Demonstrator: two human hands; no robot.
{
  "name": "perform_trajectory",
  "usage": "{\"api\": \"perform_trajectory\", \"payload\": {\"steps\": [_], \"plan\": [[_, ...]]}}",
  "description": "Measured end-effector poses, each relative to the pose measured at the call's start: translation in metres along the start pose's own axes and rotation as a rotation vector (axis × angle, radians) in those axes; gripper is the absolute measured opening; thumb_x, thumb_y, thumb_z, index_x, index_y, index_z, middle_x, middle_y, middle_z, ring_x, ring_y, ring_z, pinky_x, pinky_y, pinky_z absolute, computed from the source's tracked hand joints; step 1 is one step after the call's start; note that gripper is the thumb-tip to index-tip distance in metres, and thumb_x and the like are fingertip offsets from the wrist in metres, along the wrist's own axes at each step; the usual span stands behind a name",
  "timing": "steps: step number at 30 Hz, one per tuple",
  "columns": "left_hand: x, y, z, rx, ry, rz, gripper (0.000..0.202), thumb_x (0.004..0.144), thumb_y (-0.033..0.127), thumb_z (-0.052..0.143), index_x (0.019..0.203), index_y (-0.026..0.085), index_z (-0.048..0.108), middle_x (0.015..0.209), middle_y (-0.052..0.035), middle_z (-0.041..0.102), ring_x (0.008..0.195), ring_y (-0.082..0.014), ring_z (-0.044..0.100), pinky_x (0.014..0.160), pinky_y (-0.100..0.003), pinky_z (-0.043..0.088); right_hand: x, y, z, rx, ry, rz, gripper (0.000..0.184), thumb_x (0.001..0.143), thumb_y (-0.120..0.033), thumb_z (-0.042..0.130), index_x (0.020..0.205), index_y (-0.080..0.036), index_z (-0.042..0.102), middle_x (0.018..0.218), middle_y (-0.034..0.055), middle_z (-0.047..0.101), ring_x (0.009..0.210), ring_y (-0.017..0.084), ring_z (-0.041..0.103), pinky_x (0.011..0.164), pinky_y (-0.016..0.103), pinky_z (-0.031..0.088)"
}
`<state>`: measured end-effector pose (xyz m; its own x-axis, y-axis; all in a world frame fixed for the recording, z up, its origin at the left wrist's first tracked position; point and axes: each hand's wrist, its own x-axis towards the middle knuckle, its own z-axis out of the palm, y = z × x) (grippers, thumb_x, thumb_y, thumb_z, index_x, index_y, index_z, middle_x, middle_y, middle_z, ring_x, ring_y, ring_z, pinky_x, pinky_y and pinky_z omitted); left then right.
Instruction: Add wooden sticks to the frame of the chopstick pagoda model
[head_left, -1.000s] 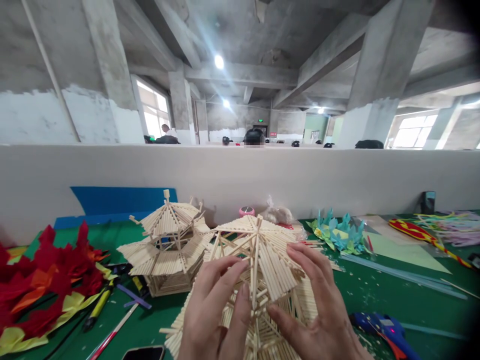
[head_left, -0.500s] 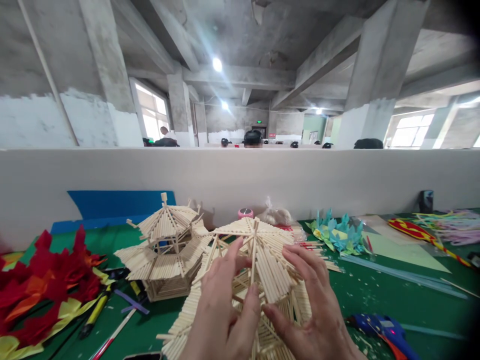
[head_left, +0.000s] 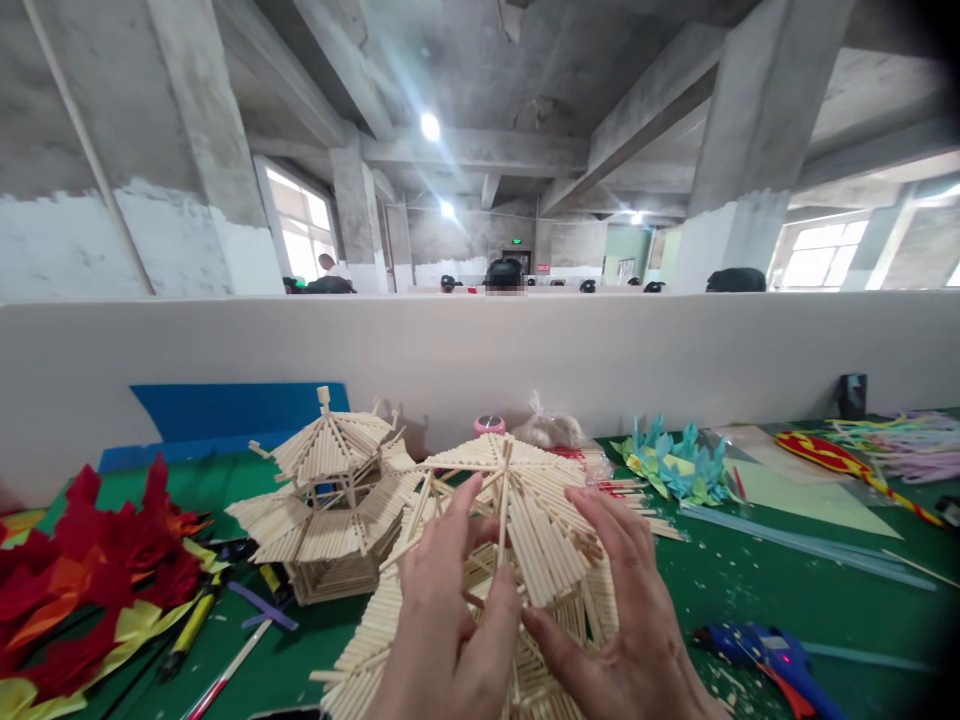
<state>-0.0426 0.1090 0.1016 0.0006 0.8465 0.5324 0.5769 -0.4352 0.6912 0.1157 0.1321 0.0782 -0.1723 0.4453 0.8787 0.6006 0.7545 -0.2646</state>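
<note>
In front of me stands a pagoda model (head_left: 544, 535) built of thin pale wooden sticks, with a pointed, many-sided roof. My left hand (head_left: 454, 600) curves over its near left side, index finger by a roof gap and thumb at a ridge stick. On the other side, my right hand (head_left: 626, 590) spans a slatted roof panel, its thumb at the lower edge and fingertips at the upper right. Both hands appear to hold the roof between thumb and fingers; the exact contact is partly hidden. A second stick pagoda (head_left: 337, 500), with two roof tiers, stands to the left.
A blue glue gun (head_left: 765, 650) with a lit red light lies at right. Red paper petals (head_left: 135, 560) fill the left side. Loose sticks (head_left: 652, 510) and a blue paper flower (head_left: 679, 465) sit behind my right hand. A white partition (head_left: 187, 340) closes off the back.
</note>
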Motion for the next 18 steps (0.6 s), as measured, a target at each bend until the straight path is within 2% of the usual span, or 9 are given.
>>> {"api": "perform_trajectory", "payload": {"steps": [4, 5, 6, 8, 11, 15, 18], "plan": [[0.0009, -0.0025, 0.0018, 0.052, 0.004, 0.012, 0.051, 0.084, 0.025, 0.041, 0.133, 0.029, 0.026, 0.105, -0.0102, 0.058, 0.097, -0.025, 0.056, 0.072, -0.043, 0.055, 0.0006, 0.0001, 0.001, -0.007, -0.008, 0.004, 0.07, 0.07, -0.027, 0.062, 0.13, -0.012, 0.029, 0.123, 0.0126, 0.04, 0.114, 0.029, 0.036, 0.092, 0.046, 0.036], [0.0011, -0.0029, 0.0018, 0.054, 0.001, 0.012, 0.05, 0.085, 0.026, 0.041, 0.133, 0.03, 0.026, 0.105, -0.0098, 0.057, 0.097, -0.0245, 0.056, 0.074, -0.044, 0.054, 0.0006, 0.0003, 0.0011, -0.009, -0.011, 0.0, 0.069, 0.07, -0.027, 0.061, 0.129, -0.012, 0.029, 0.123, 0.0125, 0.039, 0.114, 0.029, 0.036, 0.092, 0.045, 0.036], [0.0012, -0.0031, 0.0018, 0.047, -0.005, 0.009, 0.05, 0.085, 0.026, 0.041, 0.132, 0.03, 0.026, 0.105, -0.0098, 0.057, 0.097, -0.0242, 0.056, 0.072, -0.042, 0.055, 0.0004, 0.0005, 0.001, -0.012, -0.013, -0.006, 0.069, 0.07, -0.027, 0.061, 0.129, -0.012, 0.029, 0.123, 0.0124, 0.039, 0.114, 0.029, 0.036, 0.092, 0.045, 0.035], [0.0015, -0.0026, 0.0015, 0.012, -0.017, -0.012, 0.048, 0.085, 0.028, 0.041, 0.131, 0.029, 0.028, 0.105, -0.011, 0.058, 0.096, -0.0245, 0.056, 0.057, -0.031, 0.057, -0.0003, 0.001, 0.0008, -0.012, -0.017, -0.01, 0.069, 0.07, -0.028, 0.061, 0.129, -0.012, 0.029, 0.123, 0.0124, 0.039, 0.115, 0.029, 0.035, 0.092, 0.045, 0.035], [0.0022, -0.0008, 0.0016, -0.041, -0.017, -0.043, 0.048, 0.085, 0.029, 0.042, 0.131, 0.026, 0.03, 0.102, -0.0126, 0.058, 0.096, -0.0252, 0.057, 0.04, -0.019, 0.05, -0.0018, 0.0015, 0.0004, -0.014, -0.024, -0.006, 0.069, 0.07, -0.028, 0.061, 0.129, -0.012, 0.029, 0.124, 0.013, 0.038, 0.115, 0.029, 0.034, 0.092, 0.046, 0.034], [0.003, 0.0011, 0.0021, -0.055, 0.002, -0.021, 0.048, 0.084, 0.026, 0.044, 0.13, 0.025, 0.032, 0.101, -0.0123, 0.058, 0.092, -0.0238, 0.059, 0.039, -0.018, 0.049, -0.0016, 0.0011, 0.0003, -0.04, -0.027, -0.013, 0.069, 0.071, -0.029, 0.06, 0.13, -0.012, 0.029, 0.124, 0.0138, 0.038, 0.115, 0.031, 0.034, 0.091, 0.048, 0.034], [0.0031, 0.0023, 0.0021, -0.014, 0.014, -0.035, 0.046, 0.085, 0.027, 0.043, 0.13, 0.026, 0.033, 0.099, -0.0115, 0.059, 0.089, -0.0231, 0.059, 0.043, -0.021, 0.05, 0.0, 0.0006, 0.0004, -0.049, -0.021, -0.009, 0.068, 0.071, -0.029, 0.06, 0.129, -0.012, 0.029, 0.123, 0.0139, 0.038, 0.114, 0.031, 0.035, 0.09, 0.048, 0.036]]}}
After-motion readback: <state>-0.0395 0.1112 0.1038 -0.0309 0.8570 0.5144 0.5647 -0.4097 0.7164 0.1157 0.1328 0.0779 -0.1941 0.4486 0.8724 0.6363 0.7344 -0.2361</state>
